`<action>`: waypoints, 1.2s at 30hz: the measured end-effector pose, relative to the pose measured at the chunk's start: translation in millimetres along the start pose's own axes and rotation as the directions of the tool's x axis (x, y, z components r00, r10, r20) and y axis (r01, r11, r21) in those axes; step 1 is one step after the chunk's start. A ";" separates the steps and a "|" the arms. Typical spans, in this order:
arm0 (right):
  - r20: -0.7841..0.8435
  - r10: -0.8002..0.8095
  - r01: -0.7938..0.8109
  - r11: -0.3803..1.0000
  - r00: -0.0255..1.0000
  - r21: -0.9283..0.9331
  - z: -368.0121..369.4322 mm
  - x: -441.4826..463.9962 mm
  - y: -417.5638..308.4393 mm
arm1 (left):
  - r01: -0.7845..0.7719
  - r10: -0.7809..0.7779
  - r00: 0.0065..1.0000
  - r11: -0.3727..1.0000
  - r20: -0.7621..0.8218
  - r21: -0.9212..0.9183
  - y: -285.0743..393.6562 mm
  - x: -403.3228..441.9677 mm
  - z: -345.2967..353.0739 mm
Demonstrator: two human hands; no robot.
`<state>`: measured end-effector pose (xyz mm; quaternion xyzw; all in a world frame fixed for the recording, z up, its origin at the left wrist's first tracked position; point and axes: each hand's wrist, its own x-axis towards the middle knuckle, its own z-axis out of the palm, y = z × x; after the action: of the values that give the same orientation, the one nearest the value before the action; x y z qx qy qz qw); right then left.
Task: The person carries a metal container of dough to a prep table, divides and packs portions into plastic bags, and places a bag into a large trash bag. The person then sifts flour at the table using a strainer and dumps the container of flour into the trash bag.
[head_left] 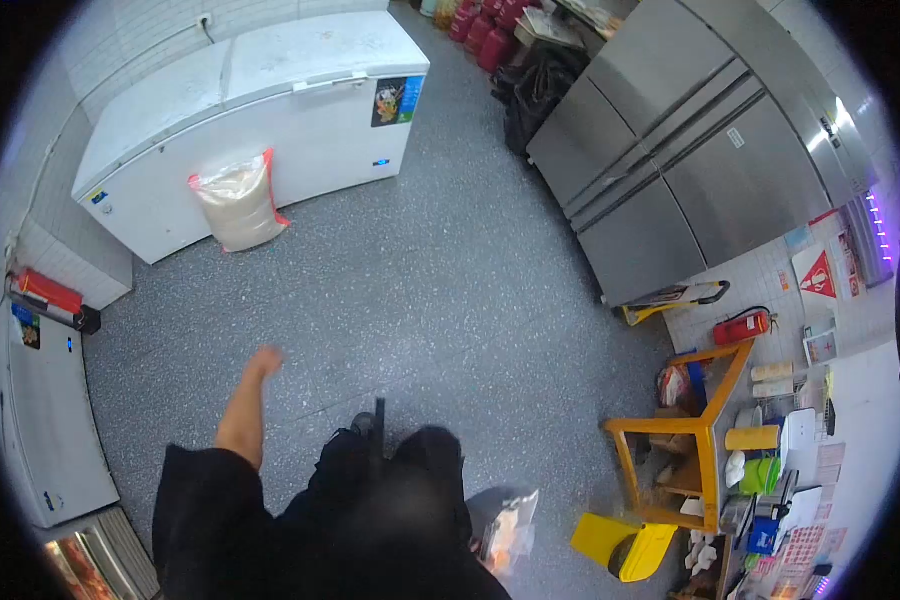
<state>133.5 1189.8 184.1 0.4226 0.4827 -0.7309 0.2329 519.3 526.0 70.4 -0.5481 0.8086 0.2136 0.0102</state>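
Note:
My left hand (266,360) is stretched forward over the grey floor, touching nothing. It is small and smeared, so its fingers cannot be made out. Down by my right leg hangs a clear plastic bag (510,532) with something pale orange inside. My right hand (478,548) is at the bag's near edge, mostly hidden by my dark clothing, and appears closed on it.
A sack of white grains (240,205) leans against a white chest freezer (320,130). Steel refrigerators (740,170) stand at right. Nearer are a yellow-framed table (712,440) and a yellow bin (645,552). Another white freezer (55,420) is at left.

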 end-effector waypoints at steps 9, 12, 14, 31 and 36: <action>0.121 -0.123 0.146 0.968 0.985 -0.206 310.1 87.5 -29.8 | -0.259 0.320 0.947 0.742 -0.012 -0.619 397.9 369.5 -204.4; 0.502 -0.404 0.643 0.526 0.765 -0.557 423.1 97.5 -52.6 | -0.118 0.224 0.965 0.834 0.135 -0.539 409.4 420.3 -183.1; 0.449 -0.409 0.601 0.633 0.795 -0.488 516.1 76.8 -74.5 | 0.005 0.124 0.951 0.911 0.284 -0.412 388.9 420.5 -165.3; 0.016 0.115 -0.115 0.959 0.993 0.260 1105.8 249.6 -111.3 | -0.088 0.072 0.815 0.996 0.575 -0.001 246.6 749.3 -96.3; 0.019 0.125 -0.125 0.947 0.992 0.296 1205.3 269.9 -74.9 | -0.433 0.457 0.845 0.890 0.277 -0.146 450.3 1091.9 -237.9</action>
<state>-540.4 152.2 208.0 0.4826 0.3397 -0.7787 0.2128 -265.8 -383.2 163.3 -0.3063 0.8932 0.3232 0.0632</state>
